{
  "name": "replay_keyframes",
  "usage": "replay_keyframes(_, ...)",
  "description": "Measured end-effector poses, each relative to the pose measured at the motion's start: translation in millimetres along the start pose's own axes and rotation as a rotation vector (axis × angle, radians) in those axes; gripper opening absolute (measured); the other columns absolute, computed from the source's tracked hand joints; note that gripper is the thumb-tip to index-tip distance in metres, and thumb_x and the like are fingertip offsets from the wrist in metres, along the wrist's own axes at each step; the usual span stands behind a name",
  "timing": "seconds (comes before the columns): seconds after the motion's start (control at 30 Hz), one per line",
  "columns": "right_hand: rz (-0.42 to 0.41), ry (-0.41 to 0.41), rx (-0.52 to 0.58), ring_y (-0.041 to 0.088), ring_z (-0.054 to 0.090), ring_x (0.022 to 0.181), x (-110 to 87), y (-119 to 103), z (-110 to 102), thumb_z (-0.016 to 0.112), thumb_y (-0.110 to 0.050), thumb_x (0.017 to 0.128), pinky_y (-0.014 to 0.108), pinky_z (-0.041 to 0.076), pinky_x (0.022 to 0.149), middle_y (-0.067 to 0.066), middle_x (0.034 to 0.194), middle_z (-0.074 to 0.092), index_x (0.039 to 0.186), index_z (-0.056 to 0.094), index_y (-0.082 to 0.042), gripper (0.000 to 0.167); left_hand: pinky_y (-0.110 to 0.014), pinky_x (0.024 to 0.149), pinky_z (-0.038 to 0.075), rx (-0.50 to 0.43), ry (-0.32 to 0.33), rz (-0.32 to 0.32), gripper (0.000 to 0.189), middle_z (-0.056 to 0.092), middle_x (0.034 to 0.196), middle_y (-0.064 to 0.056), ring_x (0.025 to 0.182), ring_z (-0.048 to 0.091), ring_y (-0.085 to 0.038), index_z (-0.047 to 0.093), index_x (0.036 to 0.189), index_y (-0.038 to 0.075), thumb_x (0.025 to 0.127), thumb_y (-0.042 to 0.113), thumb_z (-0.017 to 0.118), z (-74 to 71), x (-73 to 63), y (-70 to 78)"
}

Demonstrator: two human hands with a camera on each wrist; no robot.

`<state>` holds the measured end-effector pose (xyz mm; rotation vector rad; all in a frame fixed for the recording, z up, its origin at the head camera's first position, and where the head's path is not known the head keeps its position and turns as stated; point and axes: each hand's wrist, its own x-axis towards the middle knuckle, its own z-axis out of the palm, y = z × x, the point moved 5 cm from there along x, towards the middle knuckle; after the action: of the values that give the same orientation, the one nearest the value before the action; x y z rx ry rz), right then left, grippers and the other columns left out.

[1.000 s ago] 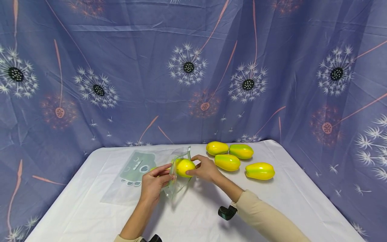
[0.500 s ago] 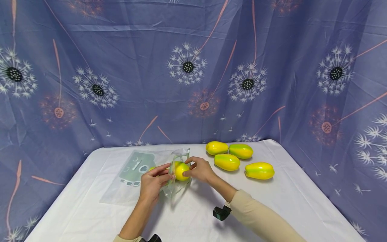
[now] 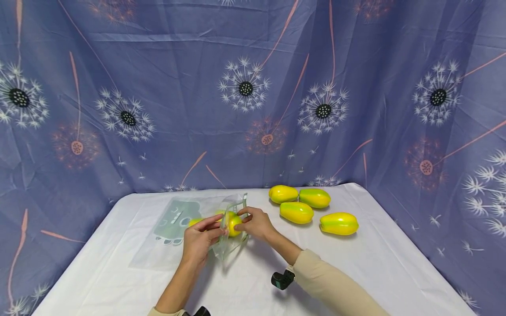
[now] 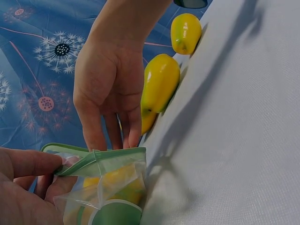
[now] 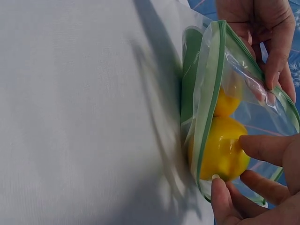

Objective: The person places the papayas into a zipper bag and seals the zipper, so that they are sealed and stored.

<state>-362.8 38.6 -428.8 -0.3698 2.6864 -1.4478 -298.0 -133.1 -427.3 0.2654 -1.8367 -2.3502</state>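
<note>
A clear zip bag (image 3: 174, 254) with green edging and a green cartoon print lies on the table, its mouth facing right. My left hand (image 3: 199, 239) pinches the edge of the bag's mouth between thumb and fingers, as the left wrist view also shows. My right hand (image 3: 257, 223) grips the end of a yellow-green papaya (image 5: 222, 152) with its fingertips, right inside the green-rimmed opening. Deeper in the bag, a second papaya (image 5: 227, 101) shows behind the first. Part of the held fruit is covered by the plastic and by my left fingers.
Several more papayas lie on the right of the white-covered table (image 3: 356, 272), among them a nearer papaya (image 3: 339, 224) and a papaya (image 3: 283, 194) at the back edge. A blue dandelion-print curtain (image 3: 189, 109) hangs behind and along both sides.
My right hand has moved left, pushing the papaya from the bag's mouth further inside. The papaya deeper in has shifted slightly left. My left hand has stayed at the bag's edge.
</note>
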Motion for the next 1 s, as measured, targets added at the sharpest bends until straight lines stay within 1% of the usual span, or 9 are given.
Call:
replay_keyframes(0.13,0.004,0.005,0.036,0.023,0.071,0.093,2.0,1,4,0.086,-0.018,0.077,0.029,0.059,0.069,0.013,0.102,0.075,0.115,0.074,-0.010,0.040,-0.026,0.071,0.062,0.007,-0.006,-0.001,0.045,0.068,0.089,-0.006,0.074,0.071,-0.015,0.071,0.123,-0.005,0.079,-0.011,0.075,0.4,-0.8,0.1)
replay_keyframes(0.37,-0.012,-0.003,0.111,0.020,0.071,0.085,5.2,-2,10,0.084,-0.013,0.078,0.028,0.060,0.065,0.015,0.101,0.074,0.117,0.074,-0.008,0.040,-0.027,0.070,0.063,0.008,0.003,0.000,0.043,0.067,0.087,-0.005,0.073,0.072,-0.015,0.072,0.121,-0.004,0.079,-0.012,0.075,-0.9,-0.5,0.1)
replay_keyframes(0.53,-0.003,0.002,0.117,0.019,0.071,0.085,7.3,-2,14,0.084,-0.014,0.078,0.027,0.060,0.065,0.014,0.101,0.075,0.117,0.074,-0.010,0.040,-0.027,0.070,0.063,0.016,0.002,0.009,0.042,0.068,0.089,-0.008,0.074,0.072,-0.016,0.073,0.120,-0.003,0.078,-0.011,0.075,-1.7,-0.6,1.3)
replay_keyframes(0.67,-0.015,0.000,0.097,0.021,0.071,0.087,7.1,-3,15,0.085,-0.016,0.077,0.028,0.060,0.067,0.014,0.101,0.075,0.117,0.074,-0.010,0.041,-0.027,0.070,0.063,0.015,0.008,0.009,0.042,0.069,0.088,-0.008,0.074,0.072,-0.016,0.072,0.120,-0.003,0.079,-0.011,0.076,-3.2,-0.3,1.0)
replay_keyframes(0.83,-0.026,-0.008,0.030,0.023,0.070,0.092,2.9,-3,5,0.085,-0.020,0.078,0.029,0.057,0.070,0.015,0.104,0.075,0.120,0.073,-0.010,0.045,-0.026,0.069,0.062,0.004,0.001,0.007,0.044,0.069,0.086,-0.005,0.072,0.072,-0.014,0.070,0.123,-0.005,0.079,-0.012,0.075,-2.9,-0.3,0.3)
replay_keyframes(1.0,-0.029,0.005,-0.016,0.025,0.070,0.093,-1.0,-5,-22,0.086,-0.020,0.078,0.032,0.057,0.071,0.018,0.106,0.074,0.122,0.072,-0.009,0.048,-0.026,0.071,0.063,-0.009,0.002,0.007,0.046,0.068,0.084,-0.003,0.072,0.072,-0.015,0.070,0.124,-0.004,0.079,-0.012,0.075,-2.5,-0.8,2.2)
